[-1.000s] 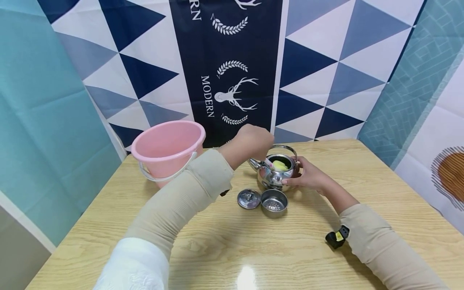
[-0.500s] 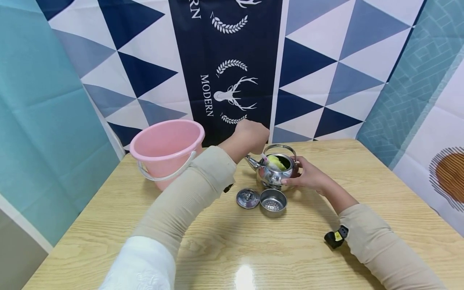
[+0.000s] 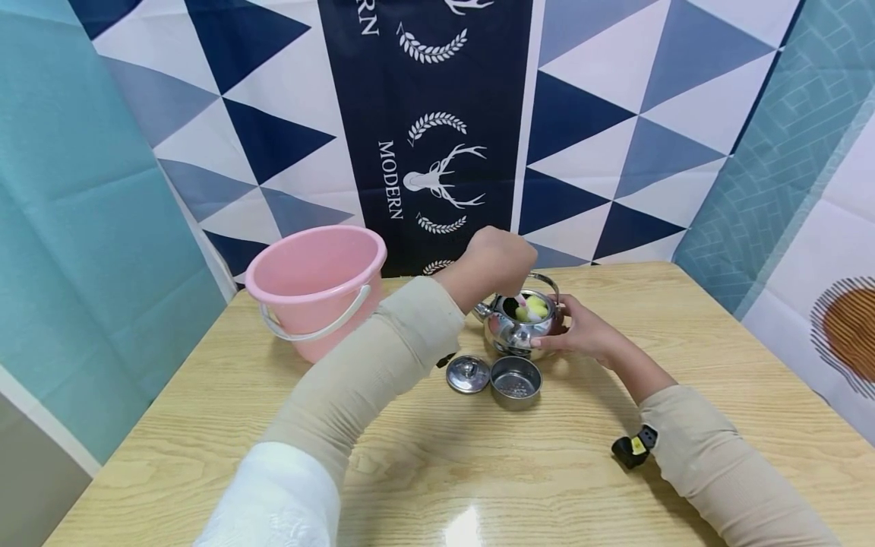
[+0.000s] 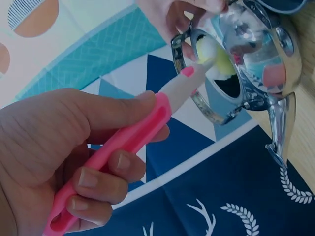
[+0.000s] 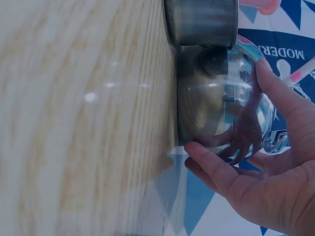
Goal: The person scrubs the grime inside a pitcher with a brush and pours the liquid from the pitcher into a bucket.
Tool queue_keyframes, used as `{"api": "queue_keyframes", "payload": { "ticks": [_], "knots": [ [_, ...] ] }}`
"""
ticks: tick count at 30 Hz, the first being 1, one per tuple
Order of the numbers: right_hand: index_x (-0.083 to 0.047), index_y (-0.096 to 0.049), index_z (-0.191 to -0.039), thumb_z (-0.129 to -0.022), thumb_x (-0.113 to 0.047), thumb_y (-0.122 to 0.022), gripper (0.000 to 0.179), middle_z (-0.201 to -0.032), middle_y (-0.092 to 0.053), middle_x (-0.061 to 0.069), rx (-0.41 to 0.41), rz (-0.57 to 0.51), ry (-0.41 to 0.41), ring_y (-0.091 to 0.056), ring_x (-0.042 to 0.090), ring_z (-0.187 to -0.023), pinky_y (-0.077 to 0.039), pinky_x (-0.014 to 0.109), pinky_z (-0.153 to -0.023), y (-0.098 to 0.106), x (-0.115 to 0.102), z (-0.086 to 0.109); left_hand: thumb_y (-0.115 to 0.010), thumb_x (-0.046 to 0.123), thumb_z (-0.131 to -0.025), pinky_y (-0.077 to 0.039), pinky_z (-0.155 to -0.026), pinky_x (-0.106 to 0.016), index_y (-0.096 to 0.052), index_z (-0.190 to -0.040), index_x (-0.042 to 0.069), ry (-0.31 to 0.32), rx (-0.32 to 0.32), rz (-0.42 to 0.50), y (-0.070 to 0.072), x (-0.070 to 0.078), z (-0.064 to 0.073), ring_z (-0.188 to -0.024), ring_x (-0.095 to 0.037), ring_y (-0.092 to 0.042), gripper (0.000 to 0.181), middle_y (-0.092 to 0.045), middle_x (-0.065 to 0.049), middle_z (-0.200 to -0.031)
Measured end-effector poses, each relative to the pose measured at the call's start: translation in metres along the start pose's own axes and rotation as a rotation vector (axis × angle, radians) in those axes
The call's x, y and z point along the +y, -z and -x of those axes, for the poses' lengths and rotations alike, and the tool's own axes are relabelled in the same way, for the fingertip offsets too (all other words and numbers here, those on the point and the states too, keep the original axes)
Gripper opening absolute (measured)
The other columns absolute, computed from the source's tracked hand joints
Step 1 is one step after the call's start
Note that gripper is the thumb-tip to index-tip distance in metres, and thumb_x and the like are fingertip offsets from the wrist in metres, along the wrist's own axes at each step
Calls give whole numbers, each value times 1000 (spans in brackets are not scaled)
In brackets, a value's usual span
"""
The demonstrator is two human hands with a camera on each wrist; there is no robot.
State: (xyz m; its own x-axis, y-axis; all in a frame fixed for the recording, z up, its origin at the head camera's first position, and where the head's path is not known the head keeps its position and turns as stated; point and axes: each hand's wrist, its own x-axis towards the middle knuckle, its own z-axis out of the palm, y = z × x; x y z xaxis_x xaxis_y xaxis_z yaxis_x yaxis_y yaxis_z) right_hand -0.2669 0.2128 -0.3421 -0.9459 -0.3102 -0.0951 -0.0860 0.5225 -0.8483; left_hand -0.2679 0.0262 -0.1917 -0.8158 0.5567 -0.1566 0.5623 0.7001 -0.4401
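Left hand (image 3: 502, 258): fingers and thumb wrapped round the pink handle of a brush (image 4: 133, 137), thumb laid along its upper end. Right hand (image 3: 584, 327): clamped on the body of a steel kettle (image 3: 513, 332), thumb on the near side, fingers round the other side and low toward the base. The two hands are apart from each other, joined only through brush and kettle.

The kettle stands upright on the table (image 3: 410, 486), lidless, just below the left hand and within the right hand's grip. The brush's yellow-and-white head (image 3: 536, 306) sits in the kettle's mouth; how deep it reaches cannot be told. The arched handle (image 3: 547, 281) stands up over the mouth, and the spout (image 4: 280, 128) points away from the right hand.

Nearer the wearer than both hands: the lid (image 3: 468, 374) and, beside it, a perforated steel cup (image 3: 517, 401). To the left of the left hand: a pink bucket (image 3: 307, 266).

Judgement on method: the step looks like scrubbing the kettle's inside. Best to turn the head slowly along the wall, bending the wrist so the shaft clears the arched handle. The right hand should press down slightly as well as sideways, since the smooth, rounded steel could slip or spin. Wide sweeps toward the wearer risk nudging the cup.
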Motion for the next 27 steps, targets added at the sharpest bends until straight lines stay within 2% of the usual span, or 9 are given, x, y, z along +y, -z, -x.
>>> {"api": "queue_keyframes", "payload": {
  "ticks": [5, 12, 16, 19, 27],
  "knots": [
    [2, -10, -151, -83, -26, -80, 102, -149, -17, 40, 3, 13, -4, -18, 55, -136, -25, 64, -106, 0, -1, 0, -54, 27, -96, -47, -67, -30, -66, -99, 22, -23, -32, 20, 0, 2, 7, -74, -10, -50, 13, -56, 7, -83],
    [3, -11, -150, -82, -26, -80, 101, -149, -17, 40, 7, 17, -4, -17, 54, -137, -24, 64, -107, -1, -2, 1, -60, 28, -94, -51, -68, -32, -66, -100, 21, -37, -25, 35, -8, -5, 16, -76, -10, -52, 11, -60, 7, -88],
    [3, -12, -150, -82, -26, -81, 101, -149, -17, 40, 9, 16, -2, -16, 55, -138, -22, 64, -107, 0, -2, 1, -63, 30, -93, -52, -68, -33, -67, -100, 21, -18, -8, 35, -12, -11, 20, -75, -10, -53, 12, -62, 7, -87],
    [3, -12, -150, -82, -25, -81, 101, -149, -17, 40, 8, 9, 5, -16, 55, -138, -23, 64, -107, 0, -1, 2, -62, 27, -93, -52, -66, -32, -68, -95, 22, 8, 5, 39, -14, -15, 21, -72, -10, -52, 8, -63, 7, -85],
    [4, -11, -150, -82, -25, -81, 102, -148, -18, 40, 11, 4, 4, -17, 54, -138, -24, 63, -108, 0, 0, 3, -65, 33, -92, -49, -64, -32, -68, -88, 21, 48, 17, 94, -23, -26, 14, -70, -11, -51, 13, -61, 7, -81]
  ]
}}
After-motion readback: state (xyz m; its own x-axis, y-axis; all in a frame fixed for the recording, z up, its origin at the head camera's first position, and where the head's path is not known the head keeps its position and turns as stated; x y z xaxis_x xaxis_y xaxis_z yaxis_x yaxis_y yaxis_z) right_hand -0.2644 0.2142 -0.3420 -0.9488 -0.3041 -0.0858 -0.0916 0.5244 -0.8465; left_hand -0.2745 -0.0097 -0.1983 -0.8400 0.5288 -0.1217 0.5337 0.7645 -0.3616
